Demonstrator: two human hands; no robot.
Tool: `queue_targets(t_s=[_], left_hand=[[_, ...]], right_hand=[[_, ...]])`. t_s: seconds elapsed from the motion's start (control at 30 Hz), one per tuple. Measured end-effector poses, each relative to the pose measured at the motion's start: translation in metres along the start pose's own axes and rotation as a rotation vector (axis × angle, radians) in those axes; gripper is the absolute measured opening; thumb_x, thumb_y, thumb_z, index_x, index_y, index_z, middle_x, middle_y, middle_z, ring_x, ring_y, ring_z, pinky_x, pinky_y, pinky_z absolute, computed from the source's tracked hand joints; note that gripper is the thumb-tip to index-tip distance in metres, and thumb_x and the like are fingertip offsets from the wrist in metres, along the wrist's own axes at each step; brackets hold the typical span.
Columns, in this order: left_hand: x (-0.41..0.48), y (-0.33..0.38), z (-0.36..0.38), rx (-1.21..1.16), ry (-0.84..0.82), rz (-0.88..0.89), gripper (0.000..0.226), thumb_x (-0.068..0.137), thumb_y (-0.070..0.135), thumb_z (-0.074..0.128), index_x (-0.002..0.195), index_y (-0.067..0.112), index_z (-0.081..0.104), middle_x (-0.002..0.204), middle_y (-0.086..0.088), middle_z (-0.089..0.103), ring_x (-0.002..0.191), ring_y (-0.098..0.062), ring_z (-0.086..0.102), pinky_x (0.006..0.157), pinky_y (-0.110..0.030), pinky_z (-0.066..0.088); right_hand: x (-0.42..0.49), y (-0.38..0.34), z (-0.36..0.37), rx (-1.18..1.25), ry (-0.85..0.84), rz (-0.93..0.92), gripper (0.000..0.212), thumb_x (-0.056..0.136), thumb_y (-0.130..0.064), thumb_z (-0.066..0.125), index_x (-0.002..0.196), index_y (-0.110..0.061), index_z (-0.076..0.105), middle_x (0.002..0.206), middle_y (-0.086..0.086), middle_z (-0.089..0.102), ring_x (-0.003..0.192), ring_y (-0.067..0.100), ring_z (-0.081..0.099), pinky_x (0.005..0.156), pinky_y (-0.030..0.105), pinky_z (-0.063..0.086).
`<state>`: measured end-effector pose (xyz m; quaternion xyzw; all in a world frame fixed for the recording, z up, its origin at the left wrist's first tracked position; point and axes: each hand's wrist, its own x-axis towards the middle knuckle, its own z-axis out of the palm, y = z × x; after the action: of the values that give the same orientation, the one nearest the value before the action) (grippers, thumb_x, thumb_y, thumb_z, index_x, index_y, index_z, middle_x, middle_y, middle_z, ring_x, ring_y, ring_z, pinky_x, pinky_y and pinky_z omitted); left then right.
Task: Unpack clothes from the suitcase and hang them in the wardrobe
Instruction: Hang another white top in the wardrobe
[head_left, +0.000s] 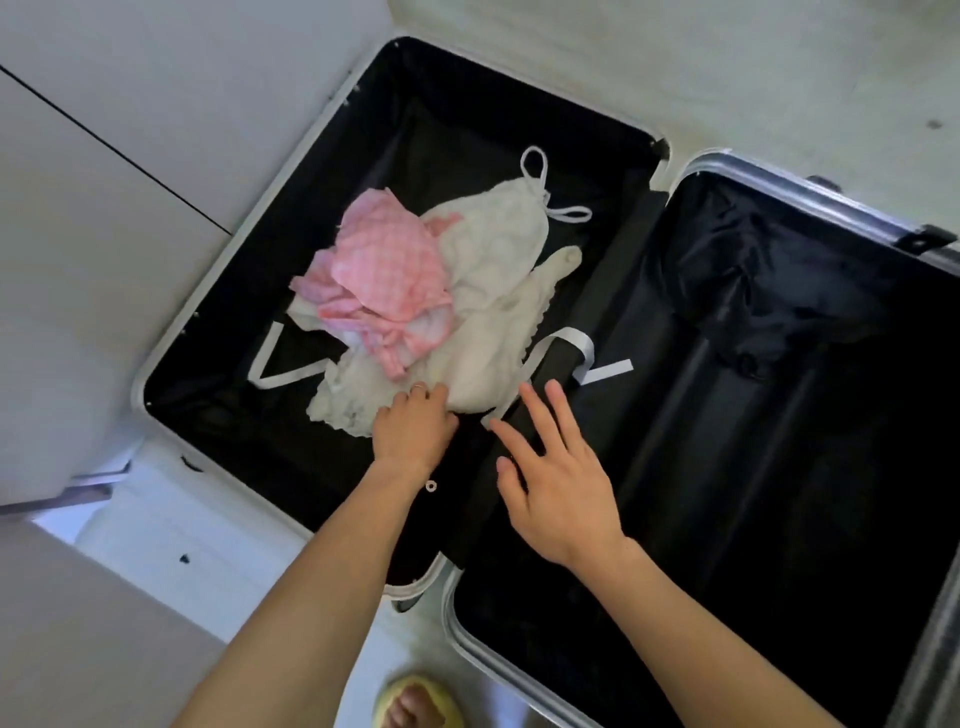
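Looking down into a large hard-shell suitcase (234, 426) with silver rim and black lining, opened flat on the pale floor; left half holding a loose heap of clothes, right half (779, 415) showing only crumpled black lining; judged early in the unpacking. Biggest in the heap, a crumpled white strappy garment (498, 249), spreading from the centre to the near side of the left half; likely light, limp, apt to trail and snag; best gathered in a bunch or lifted by the thin shoulder loops at the far end. Piled on its left side, a smaller pink checked garment (384, 270), equally soft, liable to slide off if dragged along. Flat white packing straps (579, 344) lying unbuckled beside the heap. Left hand (415, 423) with fingers curled into the white garment's near hem; right hand (558, 478) spread, fingers apart, over the black centre divider, holding nothing.
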<state>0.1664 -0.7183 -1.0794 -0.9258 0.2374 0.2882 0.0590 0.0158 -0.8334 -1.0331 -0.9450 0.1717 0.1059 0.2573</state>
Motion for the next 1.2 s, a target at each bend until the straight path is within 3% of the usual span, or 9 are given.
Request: queue_targets(t_s=[0.2,0.47,0.63,0.77,0.9,0.97,1.03,1.13,1.2], left_hand=[[-0.073,-0.020,-0.126,-0.309,-0.083,0.036,0.034,0.098,0.037,0.043,0.123,0.015,0.051,0.108,-0.010,0.064,0.096,-0.031,0.059,0.074,-0.037,0.047],[-0.257,-0.010,-0.380,-0.536,0.025,0.072,0.042,0.104,0.029,0.038,0.144,0.018,0.033,0.089,-0.009,0.060,0.071,-0.024,0.054,0.059,-0.034,0.037],[-0.393,0.003,-0.523,-0.820,0.159,0.064,0.028,0.102,0.020,0.038,0.126,0.024,0.052,0.108,-0.006,0.066,0.092,-0.022,0.062,0.083,-0.039,0.051],[-0.499,0.012,-0.609,-0.953,0.288,0.096,0.023,0.098,0.015,0.037,0.100,0.029,0.056,0.092,-0.002,0.063,0.078,-0.016,0.056,0.067,-0.028,0.042],[-0.616,0.008,-0.647,-1.181,0.381,0.089,0.033,0.092,0.008,0.039,0.085,0.030,0.061,0.085,-0.001,0.065,0.078,-0.020,0.055,0.072,-0.033,0.040],[-0.648,0.008,-0.647,-1.292,0.386,0.076,0.035,0.091,0.004,0.039,0.081,0.028,0.062,0.076,0.006,0.062,0.077,-0.017,0.054,0.072,-0.031,0.041],[-0.679,0.005,-0.640,-1.342,0.372,0.024,0.029,0.091,0.001,0.040,0.087,0.020,0.062,0.076,0.005,0.060,0.077,-0.016,0.053,0.071,-0.027,0.041],[-0.726,-0.014,-0.610,-1.334,0.302,-0.056,0.033,0.095,0.005,0.039,0.096,0.027,0.064,0.096,0.003,0.066,0.090,-0.017,0.058,0.083,-0.031,0.045],[-0.744,-0.032,-0.581,-1.195,0.241,-0.082,0.034,0.096,0.009,0.037,0.096,0.029,0.063,0.098,0.003,0.066,0.092,-0.016,0.058,0.081,-0.029,0.045]], right_hand=[[-0.025,-0.034,-0.109,-0.030,-0.323,0.135,0.067,0.101,-0.046,0.037,0.158,-0.026,0.008,0.166,-0.002,0.005,0.152,0.015,-0.004,0.124,0.039,0.009],[-0.119,-0.166,-0.375,0.189,-0.203,0.299,0.071,0.098,-0.047,0.047,0.156,-0.024,0.014,0.154,-0.002,0.037,0.144,0.020,0.028,0.105,0.039,0.044],[-0.181,-0.239,-0.527,0.270,-0.121,0.300,0.068,0.097,-0.046,0.052,0.154,-0.025,0.022,0.150,-0.002,0.043,0.137,0.021,0.042,0.104,0.035,0.044],[-0.221,-0.280,-0.619,0.317,0.006,0.206,0.073,0.093,-0.039,0.062,0.153,-0.025,0.023,0.152,0.004,0.039,0.137,0.025,0.039,0.107,0.036,0.037],[-0.285,-0.322,-0.674,0.208,0.153,0.029,0.092,0.082,-0.034,0.073,0.154,-0.036,0.015,0.163,0.003,0.006,0.145,0.028,0.016,0.114,0.045,0.026],[-0.298,-0.328,-0.676,0.203,0.198,0.013,0.071,0.083,-0.029,0.073,0.145,-0.028,0.038,0.158,0.001,0.017,0.143,0.028,0.019,0.111,0.042,0.028],[-0.313,-0.338,-0.677,0.261,0.196,-0.003,0.031,0.086,-0.018,0.066,0.116,-0.013,0.060,0.126,-0.001,0.050,0.127,0.033,0.042,0.095,0.033,0.038],[-0.347,-0.373,-0.673,0.323,0.099,-0.063,0.008,0.087,-0.002,0.053,0.092,0.003,0.057,0.076,0.007,0.059,0.073,0.031,0.059,0.056,0.019,0.036],[-0.370,-0.400,-0.668,0.275,0.041,-0.186,0.005,0.089,0.000,0.053,0.087,-0.004,0.055,0.067,0.001,0.056,0.060,0.014,0.050,0.053,0.015,0.039]])
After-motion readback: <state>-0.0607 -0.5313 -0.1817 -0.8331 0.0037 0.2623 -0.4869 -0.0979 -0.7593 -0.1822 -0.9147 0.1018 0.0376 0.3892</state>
